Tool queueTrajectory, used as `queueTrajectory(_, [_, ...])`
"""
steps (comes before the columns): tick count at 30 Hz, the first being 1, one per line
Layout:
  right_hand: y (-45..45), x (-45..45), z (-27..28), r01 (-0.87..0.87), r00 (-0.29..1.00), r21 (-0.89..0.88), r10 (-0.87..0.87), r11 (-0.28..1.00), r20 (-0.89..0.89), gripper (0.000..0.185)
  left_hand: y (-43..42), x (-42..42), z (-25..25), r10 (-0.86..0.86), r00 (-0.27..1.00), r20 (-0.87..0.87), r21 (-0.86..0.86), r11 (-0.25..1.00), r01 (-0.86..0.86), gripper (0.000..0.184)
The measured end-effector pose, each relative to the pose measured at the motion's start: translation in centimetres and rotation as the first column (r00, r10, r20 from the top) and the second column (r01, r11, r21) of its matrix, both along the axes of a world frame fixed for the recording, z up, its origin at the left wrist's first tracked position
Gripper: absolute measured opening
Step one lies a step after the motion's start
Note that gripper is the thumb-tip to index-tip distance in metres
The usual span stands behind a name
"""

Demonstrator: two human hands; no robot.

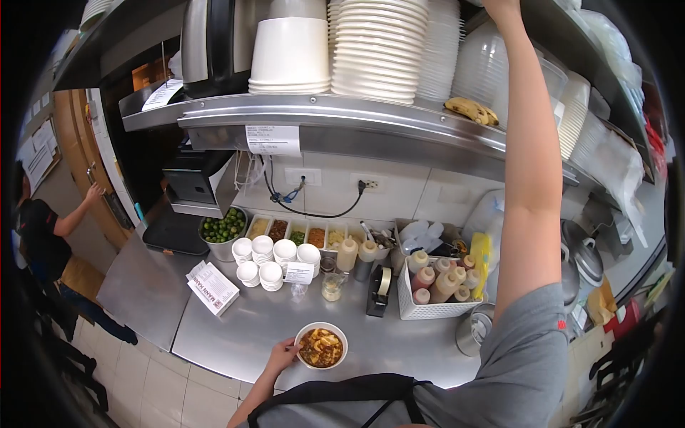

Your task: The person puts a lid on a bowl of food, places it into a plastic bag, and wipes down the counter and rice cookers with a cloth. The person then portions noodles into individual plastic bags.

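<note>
A white round bowl (pixel 300 358) of reddish-brown saucy food with pale yellow pieces stands on the steel counter near its front edge. My left hand (pixel 285 354) grips the bowl's left side, fingers closed at the rim. Raised high, my right arm stretches past the shelf to the top of the view. Only the base of my right hand (pixel 502 7) shows there; its fingers are cut off by the frame edge, so what they touch is hidden. Stacked white tubs (pixel 289 53) and clear plastic lids (pixel 479 64) stand on the shelf left of that arm.
Behind the bowl are small white cup stacks (pixel 270 274), a pot of green limes (pixel 222 230), a tape dispenser (pixel 378 292) and a white basket (pixel 435 308) of sauce bottles. Bananas (pixel 471 111) lie on the shelf edge (pixel 314 107). Another person (pixel 50 235) stands by the door at left.
</note>
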State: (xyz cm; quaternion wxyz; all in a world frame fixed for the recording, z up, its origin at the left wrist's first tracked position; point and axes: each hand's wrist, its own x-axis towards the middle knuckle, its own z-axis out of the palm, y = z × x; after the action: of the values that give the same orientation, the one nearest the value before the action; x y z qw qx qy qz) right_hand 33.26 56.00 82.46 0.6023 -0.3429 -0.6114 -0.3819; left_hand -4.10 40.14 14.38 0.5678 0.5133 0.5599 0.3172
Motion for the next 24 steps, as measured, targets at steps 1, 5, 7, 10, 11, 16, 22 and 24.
queueTrajectory(1, [-1.1, 0.0, -0.5, -0.016, 1.000, -0.023, 0.016, 1.000, -0.027, 0.010, 0.2, -0.2, -0.4, -0.011, 1.000, 0.000, -0.002, 1.000, 0.011, 0.036])
queueTrajectory(5, [-6.4, 0.6, -3.0, -0.214, 0.976, -0.091, 0.210, 0.973, -0.051, 0.007, 0.7, -0.6, 1.7, -0.001, 0.932, -0.363, 0.218, 0.972, 0.086, 0.042])
queueTrajectory(7, [-11.5, -1.7, -6.3, -0.323, 0.942, -0.130, 0.305, 0.938, -0.139, 0.009, 1.4, -0.2, 4.8, 0.122, 0.893, -0.433, 0.416, 0.906, 0.078, 0.043])
queueTrajectory(10, [-16.0, -3.2, -11.9, -0.360, 0.933, -0.168, 0.351, 0.917, -0.084, 0.010, 1.6, 1.8, 13.3, 0.006, 0.985, -0.173, 0.553, 0.828, 0.092, 0.038])
queueTrajectory(11, [-16.7, -3.2, -14.6, -0.377, 0.925, -0.201, 0.378, 0.904, -0.036, 0.015, 1.3, 2.8, 15.3, -0.088, 0.996, -0.033, 0.603, 0.793, 0.090, 0.036])
queueTrajectory(16, [-20.4, -10.7, -33.0, -0.504, 0.829, -0.653, 0.529, 0.566, -0.181, 0.010, -1.2, 6.1, 20.5, -0.507, 0.631, 0.588, 0.626, 0.778, 0.042, 0.055])
queueTrajectory(22, [-21.2, -13.1, -46.8, -0.447, 0.813, -0.814, 0.547, 0.370, -0.198, 0.010, -2.1, 5.5, 18.6, -0.295, 0.611, 0.735, 0.302, 0.948, 0.095, 0.044])
queueTrajectory(24, [-21.8, -13.9, -48.5, -0.632, 0.730, -0.740, 0.497, 0.231, -0.469, 0.012, -2.6, 5.4, 18.6, -0.321, 0.748, 0.581, 0.361, 0.925, 0.117, 0.041])
